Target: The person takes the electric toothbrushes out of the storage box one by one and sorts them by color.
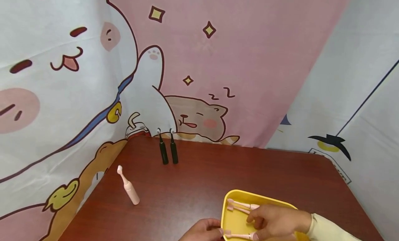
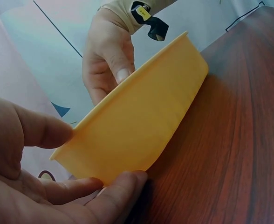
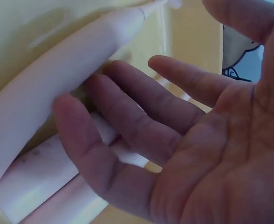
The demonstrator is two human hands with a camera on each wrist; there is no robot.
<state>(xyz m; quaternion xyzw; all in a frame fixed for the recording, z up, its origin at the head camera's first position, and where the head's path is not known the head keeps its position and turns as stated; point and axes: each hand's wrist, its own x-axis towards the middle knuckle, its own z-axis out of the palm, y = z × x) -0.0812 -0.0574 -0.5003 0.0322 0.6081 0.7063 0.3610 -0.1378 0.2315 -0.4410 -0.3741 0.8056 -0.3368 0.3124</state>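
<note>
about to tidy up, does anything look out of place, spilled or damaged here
One mild oddity: in the head view, a pink brush is alone on the table, toward the left, while other pink brushes lie in the tray. The black pair is together farther back. Nothing looks visibly spilled or damaged.

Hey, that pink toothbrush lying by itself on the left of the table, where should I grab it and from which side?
I'd take the pink toothbrush by its thick handle, coming down from above on the near side: that wide end lies closest to you, while the slim neck and brush head point away.
</note>
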